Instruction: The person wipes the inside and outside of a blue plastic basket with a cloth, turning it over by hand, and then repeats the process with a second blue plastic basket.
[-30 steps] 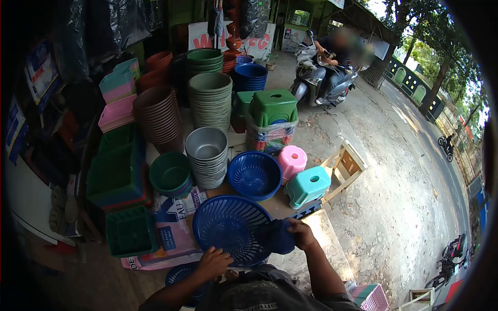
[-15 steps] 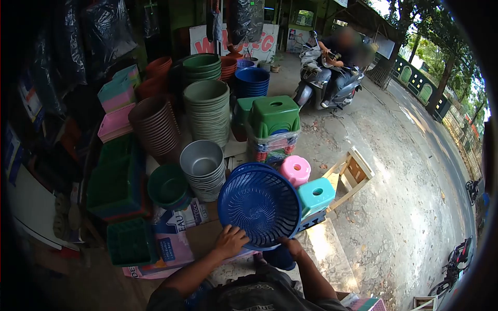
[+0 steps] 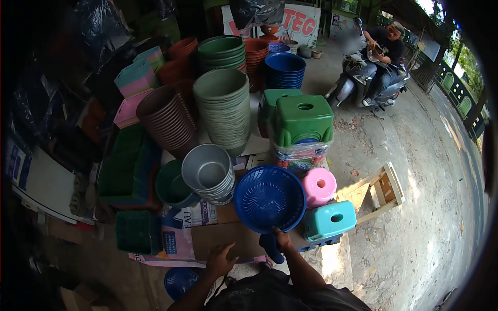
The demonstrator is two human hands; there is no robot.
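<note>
A round blue plastic basket (image 3: 268,199) with slotted sides rests on the cardboard-covered display, beside the stacked grey pails (image 3: 208,168). My right hand (image 3: 282,241) is at its near rim, fingers closed around a dark blue bundle that looks like cloth (image 3: 271,248), which hangs below the basket. My left hand (image 3: 221,260) is apart from the basket, over the near edge of the cardboard (image 3: 218,239), with fingers spread and nothing in them. Right of the basket stand a pink stool (image 3: 319,187) and a turquoise stool (image 3: 332,220).
Beyond are stacked green stools (image 3: 304,116), pale green pails (image 3: 223,109) and brown pails (image 3: 166,116). A green basket (image 3: 138,231) stands left; another blue basket (image 3: 181,282) is low near my left arm. A wooden frame (image 3: 381,197) stands right. A person sits on a motorbike (image 3: 358,78).
The blue basket has moved away from me and down onto the display. My left hand has let go of its rim and drawn back. The view has shifted left.
</note>
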